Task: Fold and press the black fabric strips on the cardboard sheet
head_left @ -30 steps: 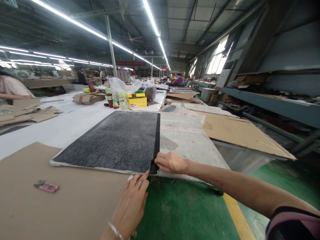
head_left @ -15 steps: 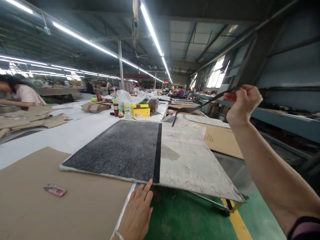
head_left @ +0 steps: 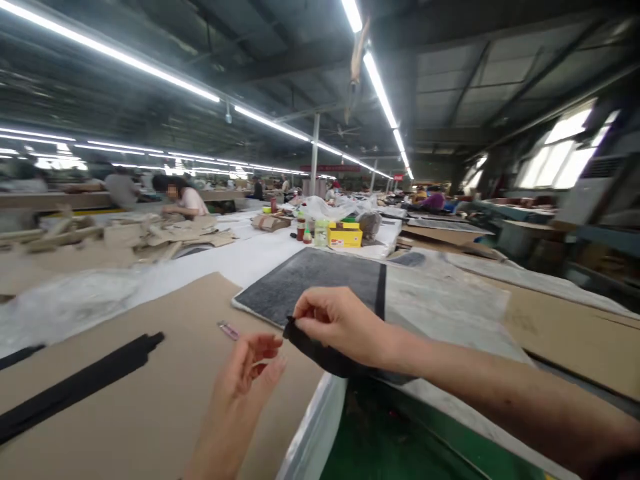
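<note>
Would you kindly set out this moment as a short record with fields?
Right hand: pinches the end of a black strip
Left hand: open, close beside that end
Behind the hands: grey mat on a pale board
On the cardboard: pink clippers, long black bands
Further off: yellow box; a person at another table

Right hand (head_left: pixel 340 323) pinches; left hand (head_left: pixel 247 373) — slack-fingered.

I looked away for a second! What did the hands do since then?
The right hand brought the black strip down from up high, fingers pinching its end. The left hand lifted up, open beside it. Grey mat and pink clipper stayed.
</note>
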`<state>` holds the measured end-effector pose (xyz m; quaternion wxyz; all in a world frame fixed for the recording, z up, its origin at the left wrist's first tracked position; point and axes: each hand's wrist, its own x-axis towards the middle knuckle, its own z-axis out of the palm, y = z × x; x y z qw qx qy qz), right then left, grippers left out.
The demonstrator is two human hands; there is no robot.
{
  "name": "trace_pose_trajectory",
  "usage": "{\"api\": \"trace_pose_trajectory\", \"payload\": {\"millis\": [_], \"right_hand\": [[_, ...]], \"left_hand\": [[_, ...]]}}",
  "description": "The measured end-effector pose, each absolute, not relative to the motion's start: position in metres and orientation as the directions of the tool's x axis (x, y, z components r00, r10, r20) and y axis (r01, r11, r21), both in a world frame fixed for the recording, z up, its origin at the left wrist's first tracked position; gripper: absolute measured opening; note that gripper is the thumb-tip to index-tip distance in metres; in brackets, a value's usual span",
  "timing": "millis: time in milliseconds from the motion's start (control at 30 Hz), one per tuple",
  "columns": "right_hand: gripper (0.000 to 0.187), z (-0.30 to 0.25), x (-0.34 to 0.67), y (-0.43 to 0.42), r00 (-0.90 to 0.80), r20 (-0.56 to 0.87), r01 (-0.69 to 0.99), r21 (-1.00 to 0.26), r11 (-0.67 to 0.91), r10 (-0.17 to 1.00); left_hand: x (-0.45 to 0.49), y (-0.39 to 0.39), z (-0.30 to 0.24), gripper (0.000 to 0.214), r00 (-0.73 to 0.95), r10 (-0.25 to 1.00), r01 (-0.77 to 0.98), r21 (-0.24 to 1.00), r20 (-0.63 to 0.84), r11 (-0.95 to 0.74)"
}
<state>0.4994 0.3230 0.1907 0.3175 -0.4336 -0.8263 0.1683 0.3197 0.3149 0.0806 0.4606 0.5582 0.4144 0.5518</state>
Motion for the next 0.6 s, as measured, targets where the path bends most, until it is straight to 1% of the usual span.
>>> {"api": "trace_pose_trajectory", "payload": {"millis": [33,100,233,300,333,367,433,467,500,533,600], "right_hand": [[0.010,0.183,0.479,0.326,-0.461,0.378,0.597,-0.537,0.596,0.803],[0.011,0.167,0.440,0.328,-0.526,0.374,0.548,-0.538,0.641,0.764],[0.010,0.146,0.366,0.320,-0.619,0.315,0.447,-0.612,0.653,0.719],[0.008,0.140,0.335,0.313,-0.664,0.322,0.384,-0.628,0.677,0.675],[0.010,0.137,0.321,0.311,-0.681,0.342,0.344,-0.632,0.695,0.648],[0.016,0.133,0.307,0.310,-0.690,0.362,0.304,-0.640,0.706,0.626],[0.032,0.124,0.282,0.309,-0.707,0.360,0.235,-0.692,0.683,0.608],[0.040,0.117,0.270,0.310,-0.736,0.319,0.200,-0.741,0.641,0.598],[0.047,0.110,0.259,0.310,-0.785,0.245,0.172,-0.796,0.581,0.569],[0.052,0.102,0.248,0.309,-0.841,0.154,0.161,-0.844,0.512,0.519],[0.054,0.085,0.229,0.306,-0.919,-0.018,0.184,-0.903,0.387,0.395]], "left_hand": [[0.304,0.310,0.087,0.047,-0.018,0.974,-0.086,0.971,0.224,-0.225],[0.276,0.297,0.091,0.046,-0.129,0.974,-0.087,0.976,0.188,-0.200],[0.227,0.268,0.087,0.040,-0.285,0.948,-0.046,0.986,0.140,-0.159],[0.203,0.252,0.086,0.036,-0.347,0.929,-0.031,0.988,0.129,-0.149],[0.192,0.243,0.085,0.034,-0.380,0.917,-0.024,0.990,0.122,-0.141],[0.180,0.234,0.084,0.032,-0.414,0.903,-0.018,0.991,0.111,-0.130],[0.158,0.217,0.080,0.031,-0.476,0.876,-0.027,0.995,0.075,-0.100],[0.147,0.208,0.077,0.030,-0.504,0.862,-0.055,0.994,0.051,-0.091],[0.137,0.200,0.074,0.029,-0.532,0.847,-0.105,0.990,0.022,-0.092],[0.128,0.192,0.070,0.030,-0.560,0.829,-0.172,0.980,-0.016,-0.097],[0.108,0.177,0.062,0.033,-0.612,0.784,-0.304,0.946,-0.103,-0.113]]}}
